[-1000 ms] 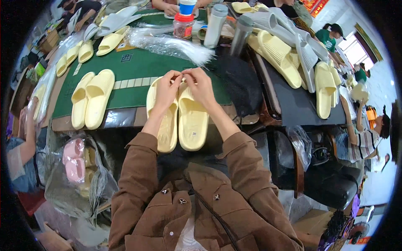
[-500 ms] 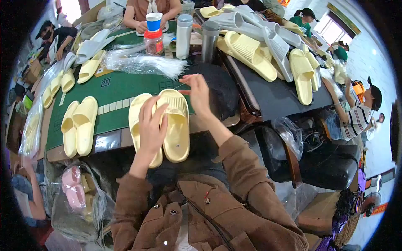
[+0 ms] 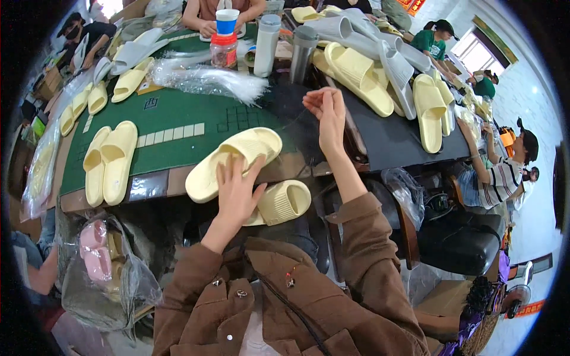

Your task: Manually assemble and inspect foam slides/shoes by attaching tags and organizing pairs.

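Note:
My left hand [image 3: 233, 193] holds a pair of pale yellow slide slippers at the table's front edge. Its fingers lie across the far slipper [image 3: 205, 172], its thumb by the near slipper [image 3: 288, 203]. The near one juts past the edge, partly hidden under the hand. Right of the pair, my right hand [image 3: 328, 115] is raised with fingertips pinched. A thin strand, faint against the dark surface, seems to run from them toward the slippers. Another yellow pair [image 3: 111, 163] stands on the green tabletop [image 3: 172, 163] to the left.
Behind lie a bundle of clear white strands [image 3: 208, 83], a red-lidded jar [image 3: 224, 52] with a cup on top, and two tumblers [image 3: 267, 47]. Grey and yellow slippers [image 3: 359, 77] pile at the right. A black chair [image 3: 460, 240] stands lower right; bagged pink slippers [image 3: 95, 249] lower left. Several people sit around.
The slipper pair has turned from pointing away to slanting rightward, its near slipper swinging right over the edge. My right hand has moved right and up, away from the pair.

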Demonstrator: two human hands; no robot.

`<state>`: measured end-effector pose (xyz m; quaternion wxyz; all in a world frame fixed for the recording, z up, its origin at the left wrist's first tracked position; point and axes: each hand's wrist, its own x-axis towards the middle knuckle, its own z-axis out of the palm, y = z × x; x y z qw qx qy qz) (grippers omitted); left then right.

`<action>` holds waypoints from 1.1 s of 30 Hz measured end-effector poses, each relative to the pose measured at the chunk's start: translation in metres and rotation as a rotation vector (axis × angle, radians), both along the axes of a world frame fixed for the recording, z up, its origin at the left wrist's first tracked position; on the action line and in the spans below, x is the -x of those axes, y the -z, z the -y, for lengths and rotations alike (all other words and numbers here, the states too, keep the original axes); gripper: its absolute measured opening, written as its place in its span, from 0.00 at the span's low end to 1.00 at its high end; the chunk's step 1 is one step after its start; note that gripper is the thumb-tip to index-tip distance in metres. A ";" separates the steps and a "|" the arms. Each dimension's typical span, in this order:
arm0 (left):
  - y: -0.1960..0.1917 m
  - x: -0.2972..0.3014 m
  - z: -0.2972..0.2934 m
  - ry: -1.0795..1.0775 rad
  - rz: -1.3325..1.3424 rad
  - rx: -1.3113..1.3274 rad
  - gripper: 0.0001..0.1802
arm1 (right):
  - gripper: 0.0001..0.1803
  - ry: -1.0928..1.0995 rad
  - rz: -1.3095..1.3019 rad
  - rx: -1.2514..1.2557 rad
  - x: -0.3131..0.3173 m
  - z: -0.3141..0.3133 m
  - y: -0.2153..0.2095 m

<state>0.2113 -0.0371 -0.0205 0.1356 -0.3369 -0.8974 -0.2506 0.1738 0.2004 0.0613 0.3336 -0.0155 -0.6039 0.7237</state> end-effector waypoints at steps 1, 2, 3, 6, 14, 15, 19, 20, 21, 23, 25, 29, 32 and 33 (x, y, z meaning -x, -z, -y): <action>0.010 0.006 -0.004 0.000 -0.093 0.055 0.37 | 0.12 0.022 -0.044 -0.018 0.002 0.002 -0.001; 0.013 0.011 -0.005 -0.003 -0.185 0.115 0.37 | 0.12 0.046 -0.069 -0.045 0.002 0.006 -0.005; 0.016 0.012 -0.002 -0.011 -0.171 0.127 0.37 | 0.13 0.102 -0.103 -0.084 0.002 0.006 -0.010; 0.002 0.011 -0.003 0.104 -0.029 0.084 0.36 | 0.13 0.205 -0.253 -0.047 -0.012 -0.009 -0.043; -0.005 0.010 0.017 0.352 -0.028 0.157 0.47 | 0.11 0.304 -0.509 -0.120 -0.043 -0.041 -0.098; -0.004 0.007 0.012 0.281 -0.066 0.186 0.47 | 0.11 0.305 -0.509 -0.121 -0.048 -0.046 -0.101; 0.013 0.001 -0.002 0.104 -0.212 0.172 0.42 | 0.11 0.368 -0.518 -0.182 -0.073 -0.056 -0.104; 0.019 0.000 -0.007 0.068 -0.276 0.103 0.37 | 0.11 0.369 -0.495 -0.194 -0.078 -0.057 -0.101; 0.024 0.000 -0.007 0.078 -0.284 0.092 0.37 | 0.11 0.371 -0.474 -0.207 -0.082 -0.058 -0.099; 0.026 0.001 -0.008 0.093 -0.253 -0.037 0.29 | 0.11 0.420 -0.446 -0.240 -0.091 -0.060 -0.094; 0.020 0.004 -0.002 0.088 -0.258 -0.057 0.25 | 0.12 0.507 -0.444 -0.248 -0.099 -0.069 -0.090; 0.004 0.025 0.020 0.113 -0.072 -0.239 0.15 | 0.12 0.731 -0.469 -0.333 -0.125 -0.103 -0.098; -0.001 0.058 0.042 -0.013 -0.056 -0.285 0.17 | 0.11 0.830 -0.409 -0.390 -0.146 -0.130 -0.099; 0.000 0.074 0.054 -0.053 -0.008 -0.304 0.20 | 0.11 0.871 -0.378 -0.431 -0.151 -0.140 -0.097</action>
